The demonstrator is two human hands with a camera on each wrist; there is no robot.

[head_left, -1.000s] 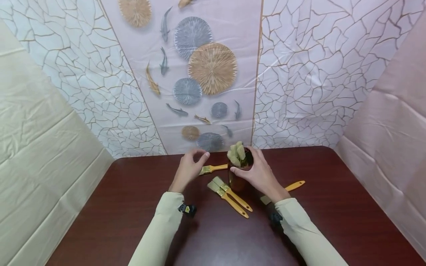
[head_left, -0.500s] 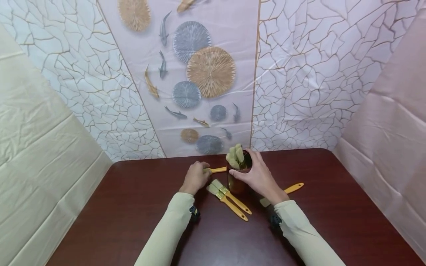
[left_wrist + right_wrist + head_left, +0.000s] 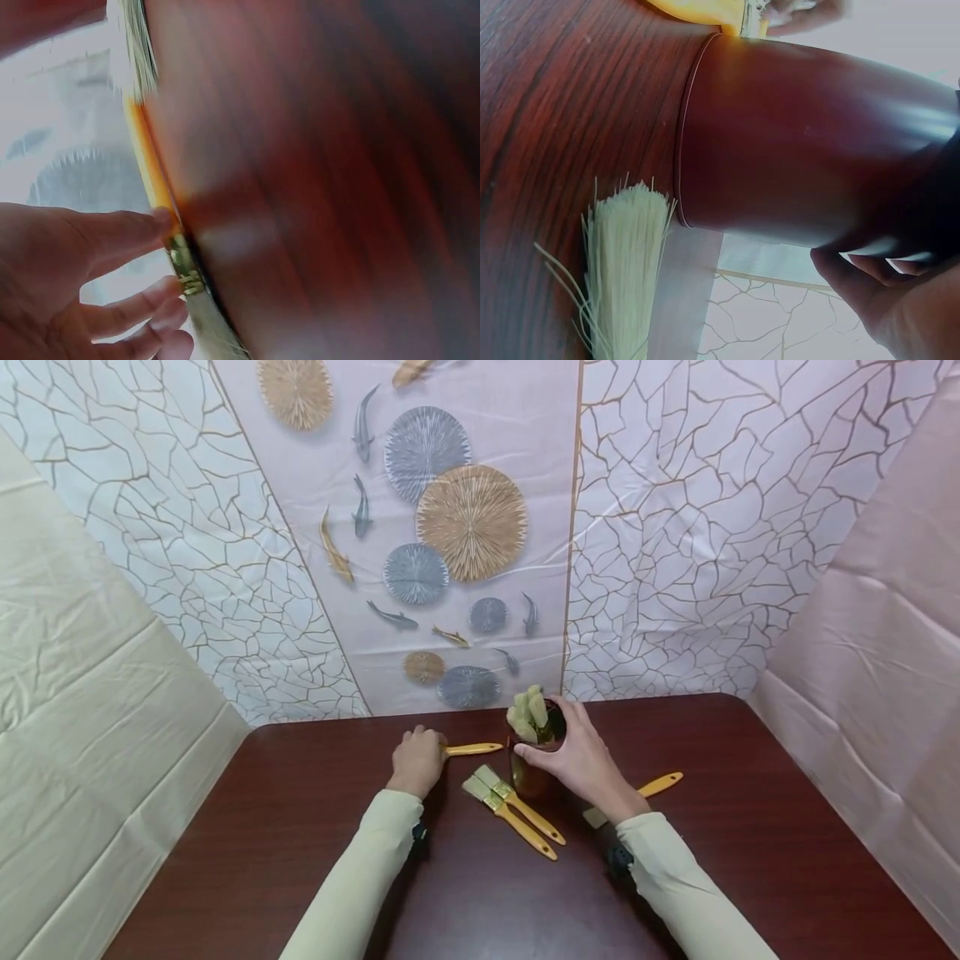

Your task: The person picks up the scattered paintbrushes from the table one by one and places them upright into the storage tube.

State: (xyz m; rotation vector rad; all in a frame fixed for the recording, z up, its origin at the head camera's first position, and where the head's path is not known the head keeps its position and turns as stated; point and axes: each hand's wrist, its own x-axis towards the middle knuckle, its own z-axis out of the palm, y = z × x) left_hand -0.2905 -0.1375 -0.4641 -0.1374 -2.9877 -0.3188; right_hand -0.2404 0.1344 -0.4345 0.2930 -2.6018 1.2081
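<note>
With thumb and fingertips my left hand [image 3: 417,762] pinches a yellow-handled paintbrush [image 3: 474,749]. In the left wrist view the pinch sits at the metal ferrule [image 3: 180,259], bristles toward the fingers. My right hand [image 3: 583,762] grips the rim of a dark red-brown cylindrical container [image 3: 802,142] that stands upright on the table. Pale bristle heads [image 3: 528,717] poke up from it; their handles are mostly hidden inside. Two more paintbrushes [image 3: 525,831] lie side by side just in front of the container.
Another paintbrush [image 3: 660,784] lies under my right wrist, partly covered by it. The dark red wooden table [image 3: 300,860] runs back to a patterned cloth backdrop [image 3: 480,518]. Pale cloth walls [image 3: 90,710] rise at both sides.
My left hand has come down to the paintbrush left of the container, taken hold of it and shifted it leftward. My right hand keeps its grip on the container.
</note>
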